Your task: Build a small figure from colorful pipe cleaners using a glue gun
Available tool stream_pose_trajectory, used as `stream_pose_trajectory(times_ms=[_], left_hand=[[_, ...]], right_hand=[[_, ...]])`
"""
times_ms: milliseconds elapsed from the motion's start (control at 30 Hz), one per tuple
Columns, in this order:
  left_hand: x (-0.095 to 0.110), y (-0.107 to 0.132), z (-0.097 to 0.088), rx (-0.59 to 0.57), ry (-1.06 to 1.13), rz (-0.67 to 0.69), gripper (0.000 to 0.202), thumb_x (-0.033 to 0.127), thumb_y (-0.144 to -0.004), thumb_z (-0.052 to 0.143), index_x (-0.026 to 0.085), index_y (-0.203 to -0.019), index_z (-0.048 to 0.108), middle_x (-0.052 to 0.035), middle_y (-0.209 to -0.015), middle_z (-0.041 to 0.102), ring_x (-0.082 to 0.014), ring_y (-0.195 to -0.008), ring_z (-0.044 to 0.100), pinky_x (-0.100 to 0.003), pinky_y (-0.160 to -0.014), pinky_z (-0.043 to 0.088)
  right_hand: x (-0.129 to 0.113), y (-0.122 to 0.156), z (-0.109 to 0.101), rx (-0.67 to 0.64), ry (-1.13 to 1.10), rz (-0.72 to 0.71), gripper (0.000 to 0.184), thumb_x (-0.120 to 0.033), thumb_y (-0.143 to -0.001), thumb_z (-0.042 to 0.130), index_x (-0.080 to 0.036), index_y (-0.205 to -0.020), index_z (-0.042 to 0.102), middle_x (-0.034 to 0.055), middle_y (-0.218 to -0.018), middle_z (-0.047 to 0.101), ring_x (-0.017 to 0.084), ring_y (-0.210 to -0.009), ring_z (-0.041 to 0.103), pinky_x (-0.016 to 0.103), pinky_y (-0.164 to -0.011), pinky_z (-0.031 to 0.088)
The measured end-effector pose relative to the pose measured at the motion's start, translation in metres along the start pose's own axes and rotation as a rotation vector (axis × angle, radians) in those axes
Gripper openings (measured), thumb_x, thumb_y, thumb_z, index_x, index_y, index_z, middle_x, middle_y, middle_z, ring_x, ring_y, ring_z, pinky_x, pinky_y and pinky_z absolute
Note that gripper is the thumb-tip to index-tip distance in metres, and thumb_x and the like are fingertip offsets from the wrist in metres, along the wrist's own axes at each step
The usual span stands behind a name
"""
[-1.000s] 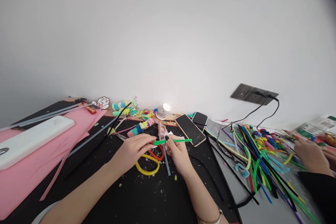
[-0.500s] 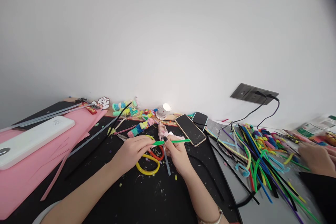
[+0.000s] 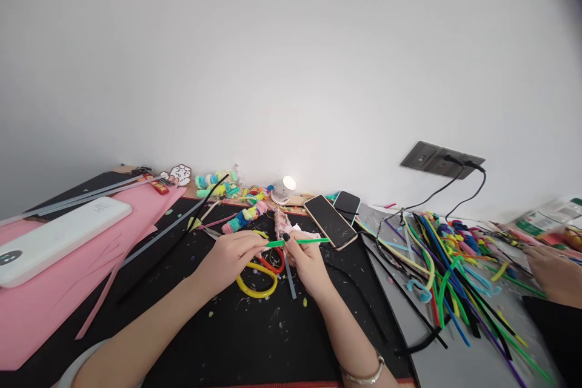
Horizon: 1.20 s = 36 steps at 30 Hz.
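Observation:
A green pipe cleaner (image 3: 313, 240) is stretched level between my two hands above the black mat (image 3: 254, 339). My left hand (image 3: 231, 257) pinches its left part, and my right hand (image 3: 305, 260) grips it with the thumb on top; its right end sticks out past the fingers. Below lie scissors with a yellow handle (image 3: 257, 288) and a red handle (image 3: 274, 268), partly hidden by my left hand. A clear glue stick (image 3: 290, 279) lies under my right hand. Just beyond are a pink crumpled piece (image 3: 284, 223) and a multicoloured fuzzy roll (image 3: 245, 218).
Two phones (image 3: 330, 221) and a paper cup (image 3: 284, 190) stand near the wall. On the left, a white power bank (image 3: 63, 239) rests on pink sheets (image 3: 50, 321). Many pipe cleaners (image 3: 459, 297) spread over the grey board at right, near another person's hand (image 3: 552, 273).
My hands keep nearly the same hold on the green pipe cleaner. The view has shifted slightly. At the right, the other person's hand has moved a little to the right.

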State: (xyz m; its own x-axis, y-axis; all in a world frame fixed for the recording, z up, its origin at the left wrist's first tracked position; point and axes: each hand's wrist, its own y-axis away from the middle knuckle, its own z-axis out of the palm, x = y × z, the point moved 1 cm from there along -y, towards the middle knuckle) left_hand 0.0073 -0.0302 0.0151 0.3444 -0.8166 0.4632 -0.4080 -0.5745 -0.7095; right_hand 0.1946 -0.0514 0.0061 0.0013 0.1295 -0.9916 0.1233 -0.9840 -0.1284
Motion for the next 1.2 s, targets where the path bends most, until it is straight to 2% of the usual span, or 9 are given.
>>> stream_pose_trajectory(times_ms=[300,567,767,933,1200], left_hand=[[-0.0010,0.0002,-0.0003,-0.019,0.003,-0.026,0.025,0.022,-0.095,0.050,0.019,-0.083,0.072,-0.0024,-0.079,0.076,-0.0152,-0.073,0.072,-0.023,-0.070,0.059],[-0.0007,-0.0007,0.0002,0.012,-0.032,-0.045,0.023,0.031,-0.093,0.056,0.020,-0.103,0.073,-0.0069,-0.097,0.078,-0.0210,-0.089,0.073,-0.031,-0.080,0.061],[-0.0001,-0.0001,0.0010,0.004,-0.015,0.070,0.024,0.027,-0.096,0.052,0.019,-0.096,0.074,-0.0045,-0.089,0.079,-0.0166,-0.080,0.074,-0.026,-0.079,0.061],[-0.0004,-0.0002,0.0007,0.025,-0.016,0.055,0.026,0.027,-0.096,0.051,0.020,-0.093,0.075,-0.0030,-0.085,0.079,-0.0160,-0.076,0.075,-0.024,-0.075,0.061],[0.0004,-0.0002,0.0007,0.046,-0.020,0.058,0.025,0.027,-0.096,0.052,0.018,-0.088,0.074,-0.0030,-0.081,0.078,-0.0150,-0.073,0.074,-0.022,-0.072,0.060]], right_hand=[[0.0033,-0.0009,-0.0019,-0.008,0.026,-0.014,0.047,-0.060,-0.086,0.055,-0.021,-0.062,0.048,-0.0069,-0.054,0.028,0.010,-0.049,0.021,0.024,-0.048,0.017],[0.0027,-0.0006,-0.0009,0.002,0.023,-0.013,0.047,-0.060,-0.086,0.056,-0.020,-0.062,0.048,-0.0063,-0.055,0.030,0.010,-0.050,0.022,0.025,-0.049,0.018],[-0.0008,0.0001,0.0032,-0.045,0.004,-0.003,0.048,-0.063,-0.085,0.056,-0.021,-0.063,0.047,-0.0068,-0.056,0.028,0.010,-0.049,0.021,0.025,-0.048,0.016],[0.0013,0.0004,0.0031,-0.064,-0.007,-0.001,0.044,-0.058,-0.088,0.056,-0.020,-0.066,0.050,-0.0071,-0.055,0.029,0.010,-0.049,0.021,0.025,-0.048,0.016],[-0.0014,0.0010,0.0044,-0.068,-0.023,-0.007,0.045,-0.060,-0.086,0.057,-0.020,-0.066,0.049,-0.0071,-0.055,0.031,0.009,-0.049,0.022,0.025,-0.048,0.016]])
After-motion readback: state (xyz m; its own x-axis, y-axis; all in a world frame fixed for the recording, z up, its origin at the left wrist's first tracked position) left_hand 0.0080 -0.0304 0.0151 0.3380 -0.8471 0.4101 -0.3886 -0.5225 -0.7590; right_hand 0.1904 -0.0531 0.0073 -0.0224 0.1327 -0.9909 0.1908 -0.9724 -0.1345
